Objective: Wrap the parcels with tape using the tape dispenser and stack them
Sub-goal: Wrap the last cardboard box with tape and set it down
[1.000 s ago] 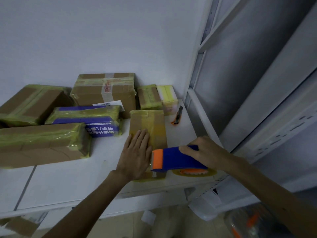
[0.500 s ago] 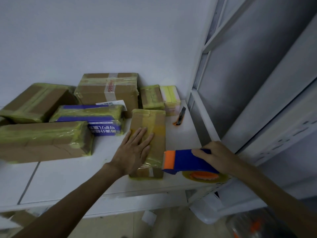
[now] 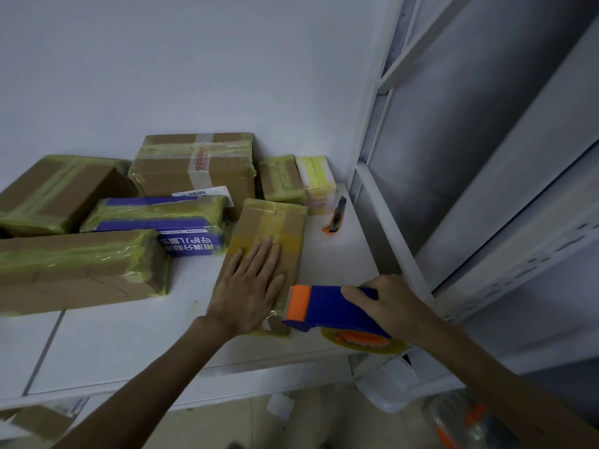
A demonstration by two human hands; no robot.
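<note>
Two hands worked at the table's (image 3: 136, 348) right edge: the left hand (image 3: 248, 291) lay flat, fingers straight, on the parcel (image 3: 272, 228), while the right hand (image 3: 385, 301) gripped the dispenser (image 3: 327, 311) touching its near end.

Blue tape dispenser (image 3: 327, 311) with orange front end and translucent yellow tape roll (image 3: 369, 346) on an orange hub; brown cardboard parcel (image 3: 275, 222) crossed by yellow tape bands; purple box (image 3: 191, 246) with white characters; pale yellow-and-pink small box (image 3: 316, 179); black-and-orange knife (image 3: 336, 217).
</note>
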